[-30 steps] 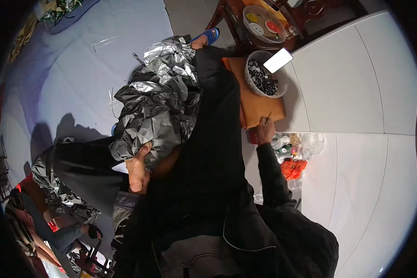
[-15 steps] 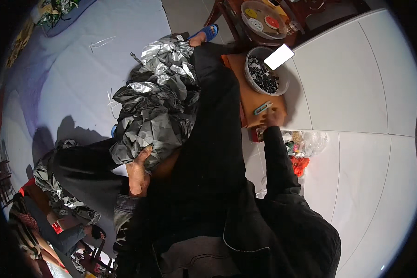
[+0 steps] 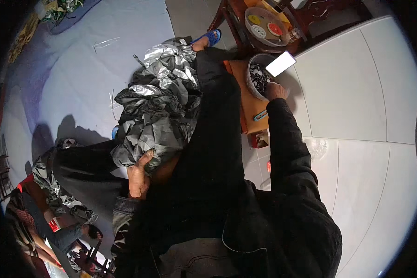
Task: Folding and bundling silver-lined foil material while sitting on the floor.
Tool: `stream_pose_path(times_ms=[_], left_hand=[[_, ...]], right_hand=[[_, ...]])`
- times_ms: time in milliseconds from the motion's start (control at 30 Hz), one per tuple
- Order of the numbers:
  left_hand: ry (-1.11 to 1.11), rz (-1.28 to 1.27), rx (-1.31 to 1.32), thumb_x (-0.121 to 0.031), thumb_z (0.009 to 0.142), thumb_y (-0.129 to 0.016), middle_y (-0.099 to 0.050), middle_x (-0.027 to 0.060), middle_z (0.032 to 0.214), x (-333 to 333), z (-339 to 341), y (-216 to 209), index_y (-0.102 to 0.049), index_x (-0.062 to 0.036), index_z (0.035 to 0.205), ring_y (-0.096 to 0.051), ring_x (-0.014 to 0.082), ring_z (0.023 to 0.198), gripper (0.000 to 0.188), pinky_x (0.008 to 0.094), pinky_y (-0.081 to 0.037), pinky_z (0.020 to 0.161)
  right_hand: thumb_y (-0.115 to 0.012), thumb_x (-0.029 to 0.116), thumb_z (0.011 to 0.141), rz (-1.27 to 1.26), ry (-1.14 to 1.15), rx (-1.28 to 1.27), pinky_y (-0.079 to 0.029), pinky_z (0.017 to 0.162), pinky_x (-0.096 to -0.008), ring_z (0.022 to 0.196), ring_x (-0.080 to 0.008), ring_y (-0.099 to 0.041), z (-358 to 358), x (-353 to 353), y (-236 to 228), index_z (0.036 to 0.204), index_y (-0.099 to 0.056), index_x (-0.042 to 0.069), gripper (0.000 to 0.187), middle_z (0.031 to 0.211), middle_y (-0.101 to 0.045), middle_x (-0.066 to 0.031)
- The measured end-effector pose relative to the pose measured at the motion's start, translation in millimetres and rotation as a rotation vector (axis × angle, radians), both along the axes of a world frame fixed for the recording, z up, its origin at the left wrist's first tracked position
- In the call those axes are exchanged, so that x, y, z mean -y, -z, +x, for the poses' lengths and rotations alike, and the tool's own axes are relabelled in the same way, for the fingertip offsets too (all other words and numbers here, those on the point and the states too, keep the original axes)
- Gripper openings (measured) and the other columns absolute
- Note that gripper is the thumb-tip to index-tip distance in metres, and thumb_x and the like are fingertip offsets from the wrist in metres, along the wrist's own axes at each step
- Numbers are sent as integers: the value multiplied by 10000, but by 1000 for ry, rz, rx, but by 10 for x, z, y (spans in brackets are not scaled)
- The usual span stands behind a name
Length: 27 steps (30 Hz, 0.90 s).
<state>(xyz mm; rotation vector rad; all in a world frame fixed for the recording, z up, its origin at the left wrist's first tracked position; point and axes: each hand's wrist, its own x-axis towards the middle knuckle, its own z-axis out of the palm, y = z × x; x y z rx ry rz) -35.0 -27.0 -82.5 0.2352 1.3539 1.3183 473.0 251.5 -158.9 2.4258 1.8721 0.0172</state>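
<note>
1. Pale lilac cloth (image 3: 78, 69) spreads out beyond the left hand (image 3: 139, 180); white panels (image 3: 343, 83) lie to the right of the right hand (image 3: 276, 91).
2. That left hand grips the near end of a crumpled silver-grey fabric (image 3: 160, 125), thumb on top; its long axis runs forward, away from the wrist.
3. Turned into the near right side of a clear bowl (image 3: 251, 88), the right hand hides its fingertips, so whether they hold anything cannot be told.
4. Small black and white pieces (image 3: 258, 76) sit in the bowl, just ahead and left of the right hand, much the nearer one; a black-trousered leg (image 3: 217, 111) separates bowl and fabric.
5. Blue snips (image 3: 260, 116) lie slantwise behind the right hand, beside its sleeve (image 3: 287, 134).
6. Farther forward, past a white-faced phone (image 3: 281, 64), stands a shallow tub (image 3: 264, 41).
</note>
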Motion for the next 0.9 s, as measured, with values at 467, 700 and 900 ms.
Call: stream_pose_path(times_ms=[467, 700, 900], left_hand=[[39, -78, -31, 7, 765, -787, -714, 84, 1055, 20, -55, 86, -679, 14, 1128, -674, 194, 946, 379, 324, -527, 887], [-2, 25, 70, -4, 759, -802, -713, 79, 1081, -19, 19, -2, -677, 7, 1160, -672, 201, 960, 420, 333, -522, 901], [31, 11, 59, -5, 752, -806, -692, 71, 1143, 31, -66, 160, -649, -14, 1216, -659, 207, 1004, 490, 337, -508, 927]], right_hand=[[-576, 198, 849, -66, -88, -50, -543, 839, -518, 976, -427, -675, 120, -90, 197, 887, -734, 66, 210, 961, -709, -223], [-581, 152, 827, -9, -146, -77, -542, 835, -521, 978, -430, -672, 90, -35, 180, 893, -730, 67, 184, 960, -697, -247], [-571, 108, 812, 71, -114, -99, -543, 817, -515, 947, -431, -675, 22, 49, 39, 862, -694, 49, 145, 916, -700, -235]])
